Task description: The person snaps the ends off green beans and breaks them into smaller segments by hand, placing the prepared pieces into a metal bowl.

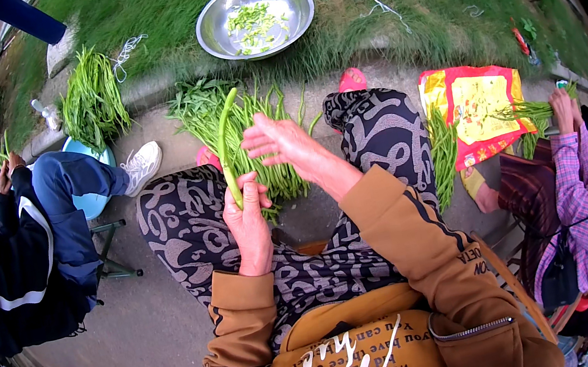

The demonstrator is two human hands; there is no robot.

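Observation:
A long, smooth light-green vegetable stalk (224,134) stands nearly upright in my left hand (247,218), whose fingers close round its lower end. My right hand (290,149) is beside the stalk, palm toward it, with fingers stretched out and holding nothing. Beyond and below both hands, a heap of thin green vegetable stalks (268,114) with leafy ends lies on the pavement between my knees. Ahead on the grass sits a wide steel basin (209,38) with small cut green pieces (257,25) in it.
At left, a seated person (73,212) has a blue basin (91,202) with a green bundle (93,100). At right, a person in a checked shirt (579,190) holds stalks near a red-yellow bag (483,113). A low kerb (147,93) borders the grass.

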